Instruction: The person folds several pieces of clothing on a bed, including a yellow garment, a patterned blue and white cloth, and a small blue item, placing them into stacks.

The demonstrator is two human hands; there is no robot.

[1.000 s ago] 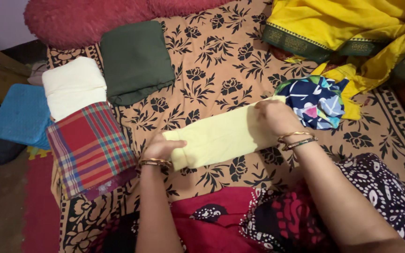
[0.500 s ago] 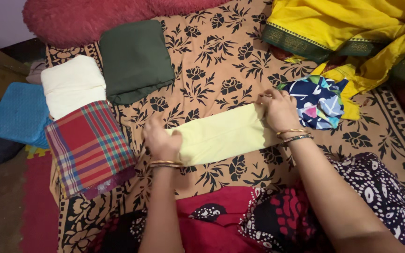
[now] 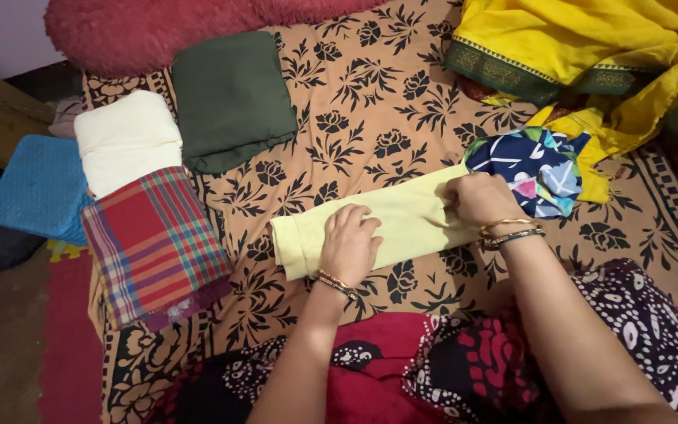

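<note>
Floral tan bedspread (image 3: 370, 102) covers the bed, with a folded pale yellow cloth (image 3: 386, 224) lying near its middle. Left hand (image 3: 349, 243) presses flat and open on the cloth; right hand (image 3: 480, 198) pinches its far end, beside a blue patterned cloth (image 3: 539, 161).

Floral bedsheet (image 3: 370, 94), folded green (image 3: 231, 98), white (image 3: 125, 140), plaid (image 3: 154, 243), pale yellow cloths (image 3: 402, 212), yellow sari (image 3: 590, 47)

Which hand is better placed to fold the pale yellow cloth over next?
Probably the right hand: its fingers pinch the pale yellow cloth at its end, while the left hand lies flat on the middle, pinning it.
</note>
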